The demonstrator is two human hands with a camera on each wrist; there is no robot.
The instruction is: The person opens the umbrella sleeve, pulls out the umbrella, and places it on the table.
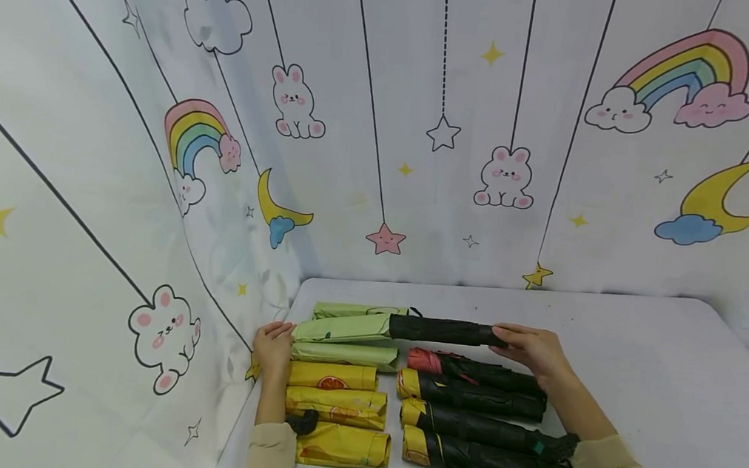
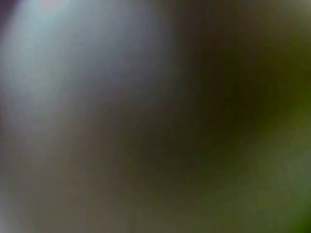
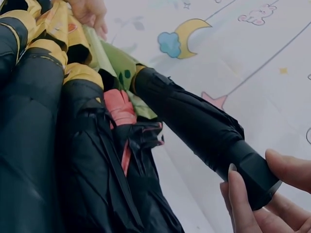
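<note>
A folded black umbrella (image 1: 436,330) lies lengthwise between the two hands, its far part inside a light green sleeve (image 1: 342,328). My right hand (image 1: 534,352) pinches the umbrella's black handle (image 3: 250,174) between thumb and fingers. At the opposite end, my left hand (image 1: 274,344) holds the sleeve's closed end, its thumb hidden. Two more green sleeves lie beside it, one behind (image 1: 348,310) and one in front (image 1: 350,355). The left wrist view is a dark blur.
Yellow sleeves (image 1: 333,406) lie stacked in a column nearer the left arm. To their right are several folded black umbrellas with yellow ends (image 1: 481,396) and one with a red end (image 1: 426,360). A white cloth (image 1: 644,362) covers the table; a printed curtain (image 1: 368,152) hangs behind.
</note>
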